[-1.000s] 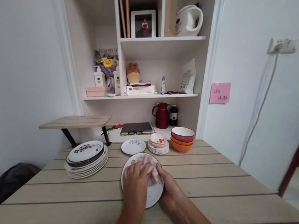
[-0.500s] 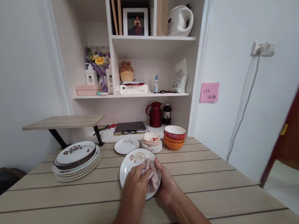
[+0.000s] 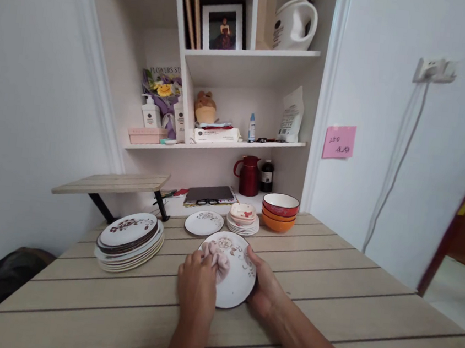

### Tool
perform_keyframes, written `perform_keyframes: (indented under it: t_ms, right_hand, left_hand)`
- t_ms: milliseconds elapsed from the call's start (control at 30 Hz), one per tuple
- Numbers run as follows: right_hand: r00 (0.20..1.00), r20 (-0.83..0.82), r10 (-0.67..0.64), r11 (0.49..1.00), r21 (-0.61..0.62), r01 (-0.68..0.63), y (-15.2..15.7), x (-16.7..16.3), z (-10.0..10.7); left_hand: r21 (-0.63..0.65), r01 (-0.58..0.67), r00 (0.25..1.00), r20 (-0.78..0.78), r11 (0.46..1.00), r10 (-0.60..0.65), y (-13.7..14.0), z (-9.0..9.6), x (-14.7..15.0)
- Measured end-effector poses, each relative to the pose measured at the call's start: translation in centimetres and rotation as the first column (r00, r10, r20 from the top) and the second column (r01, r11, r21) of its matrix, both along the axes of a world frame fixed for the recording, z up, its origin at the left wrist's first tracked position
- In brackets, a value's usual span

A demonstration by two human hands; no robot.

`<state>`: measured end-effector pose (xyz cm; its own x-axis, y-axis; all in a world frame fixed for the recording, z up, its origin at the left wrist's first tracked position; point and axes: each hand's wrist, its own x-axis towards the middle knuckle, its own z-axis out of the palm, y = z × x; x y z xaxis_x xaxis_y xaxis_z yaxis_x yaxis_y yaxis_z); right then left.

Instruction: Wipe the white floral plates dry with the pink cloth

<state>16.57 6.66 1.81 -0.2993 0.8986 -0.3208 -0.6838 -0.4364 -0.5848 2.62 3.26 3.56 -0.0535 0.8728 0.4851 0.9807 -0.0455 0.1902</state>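
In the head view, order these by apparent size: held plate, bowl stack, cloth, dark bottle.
1. Held plate
2. Bowl stack
3. Cloth, partly hidden by left hand
4. Dark bottle

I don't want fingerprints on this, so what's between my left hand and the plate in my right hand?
A bunched pinkish cloth lies between your left hand and the plate, as the head view shows.
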Motion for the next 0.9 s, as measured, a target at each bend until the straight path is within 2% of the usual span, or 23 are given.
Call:
perform_keyframes:
  t_ms: [100, 167, 233, 300, 433, 533, 633, 700, 767, 900]
  right_hand:
    - [0.997, -0.079, -0.009, 1.000, 0.028, 0.012, 0.4, 1.0, 0.5]
    - [0.996, -0.092, -0.005, 0.998, 0.055, 0.010, 0.3, 1.4, 0.8]
    - [0.996, -0.079, 0.033, 0.997, 0.075, -0.027, 0.0, 1.3, 1.0]
    - [0.993, -0.055, 0.104, 0.992, 0.077, -0.100, -0.5, 0.5, 1.0]
    - [0.987, -0.005, 0.161, 0.985, 0.056, -0.161, -1.5, -1.5, 0.3]
    - [0.991, 0.016, 0.131, 0.991, 0.035, -0.132, -1.4, -1.9, -0.2]
    - [0.998, 0.017, 0.054, 0.998, -0.007, -0.054, -0.6, -1.1, -0.5]
    - [1.000, 0.000, 0.003, 1.000, -0.013, -0.003, 0.0, -0.2, -0.5]
    - [0.999, -0.036, -0.023, 1.000, 0.009, 0.023, 0.6, 0.7, -0.4]
    - [0.993, -0.099, 0.059, 0.998, 0.031, -0.056, 0.7, 1.5, 0.1]
  left_hand:
    - [-0.033, 0.189, 0.981, 0.053, 0.981, -0.187, -0.3, -0.3, 1.4]
    - [0.000, 0.314, 0.943, 0.118, 0.949, -0.312, -0.4, -0.7, 2.3]
    - [0.060, 0.362, 0.916, 0.161, 0.930, -0.367, -0.3, -1.1, 2.8]
    - [0.124, 0.317, 0.926, 0.173, 0.940, -0.336, 0.0, -1.4, 2.6]
    - [0.185, 0.107, 0.978, 0.160, 0.977, -0.137, 0.5, -1.2, 0.8]
    - [0.150, -0.035, 0.993, 0.113, 0.988, 0.018, 0.6, -0.9, -0.6]
    - [0.071, -0.088, 0.994, 0.064, 0.994, 0.084, 0.3, -0.5, -0.9]
    - [0.018, -0.036, 0.998, 0.045, 0.999, 0.035, 0.1, -0.4, -0.2]
    - [-0.010, 0.097, 0.994, 0.052, 0.995, -0.096, -0.3, -0.6, 0.9]
    - [0.020, 0.383, 0.915, 0.129, 0.924, -0.382, -0.7, -1.1, 2.9]
